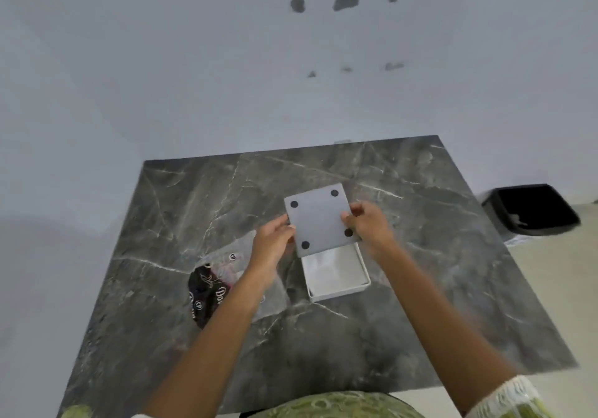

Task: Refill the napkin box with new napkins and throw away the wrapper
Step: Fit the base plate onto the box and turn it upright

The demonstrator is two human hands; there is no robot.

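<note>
A white square napkin box lies open on the dark marble table, with white napkins showing inside. Its flat white base panel, marked by four black round feet, is held tilted over the far end of the box. My left hand grips the panel's left edge and my right hand grips its right edge. A crumpled clear wrapper with black and pink print lies on the table to the left, partly hidden by my left forearm.
A black waste bin stands on the floor past the table's right edge, beside the white wall. The pale floor shows to the right of the table.
</note>
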